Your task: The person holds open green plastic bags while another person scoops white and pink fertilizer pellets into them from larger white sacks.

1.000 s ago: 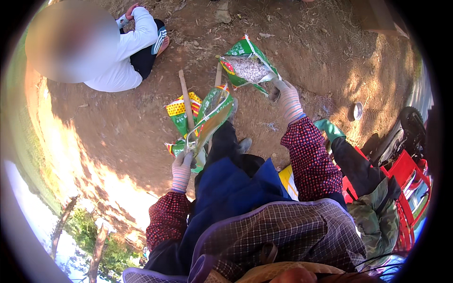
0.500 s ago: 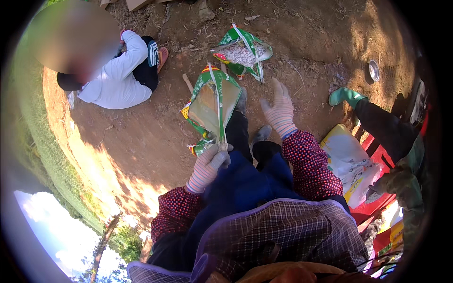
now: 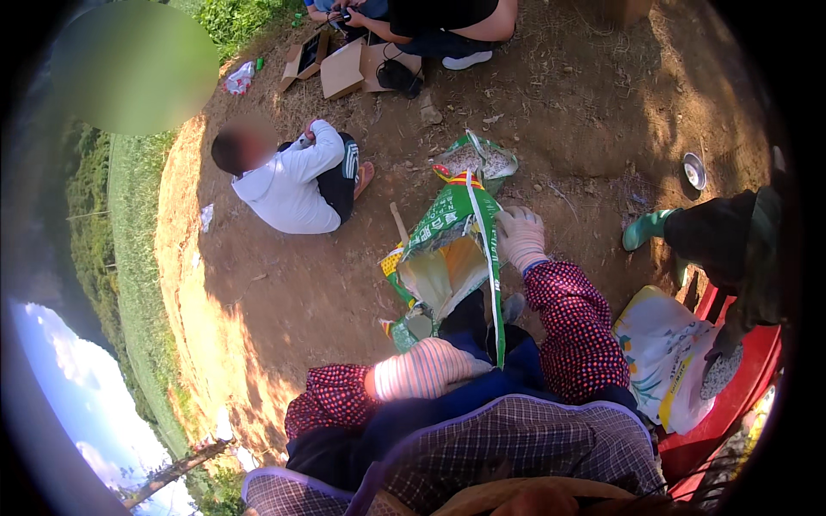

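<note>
A green printed sack [image 3: 449, 217] stands before me with its mouth spread and its pale inside showing. My left hand [image 3: 423, 370], in a striped knit glove, is closed at the near end of the sack's white-edged rim; its fingertips are partly hidden. On the far right of the rim, my right hand [image 3: 521, 237], gloved alike, has its fingers bent over the edge and holds it. How full the sack is cannot be seen. Just beyond it stands another open green sack [image 3: 476, 160] with pale granules in it.
A person in a white top [image 3: 297, 189] sits at the left. Others crouch at the far side by open cardboard boxes [image 3: 344, 70]. To the right are a green boot [image 3: 645, 230], a metal bowl [image 3: 694, 172], and a white-yellow sack [image 3: 658, 353] with a person's gloved hand holding granules.
The near sack's mouth has tilted toward me. My left hand has come closer along its rim, and my right hand, free before, has taken hold of the far rim. My view has swung left and up.
</note>
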A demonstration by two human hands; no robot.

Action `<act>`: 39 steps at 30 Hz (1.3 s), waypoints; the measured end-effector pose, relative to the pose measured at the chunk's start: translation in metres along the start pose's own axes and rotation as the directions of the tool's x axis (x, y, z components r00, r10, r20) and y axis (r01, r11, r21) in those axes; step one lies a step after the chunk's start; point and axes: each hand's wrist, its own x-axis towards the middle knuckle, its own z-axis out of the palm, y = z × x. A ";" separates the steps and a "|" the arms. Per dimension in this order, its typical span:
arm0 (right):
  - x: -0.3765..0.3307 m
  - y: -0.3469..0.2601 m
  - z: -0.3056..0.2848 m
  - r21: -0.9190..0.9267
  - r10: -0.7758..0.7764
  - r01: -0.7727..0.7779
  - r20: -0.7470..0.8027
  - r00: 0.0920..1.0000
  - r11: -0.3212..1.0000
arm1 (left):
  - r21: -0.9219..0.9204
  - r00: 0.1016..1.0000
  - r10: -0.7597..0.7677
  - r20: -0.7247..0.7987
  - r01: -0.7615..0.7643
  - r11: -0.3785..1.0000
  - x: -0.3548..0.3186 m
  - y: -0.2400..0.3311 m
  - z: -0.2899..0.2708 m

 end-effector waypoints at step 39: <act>-0.351 0.132 0.169 0.760 0.990 0.649 0.113 -0.086 -0.030 | 0.140 0.922 -0.364 -0.134 0.381 0.914 0.244 -0.162 0.155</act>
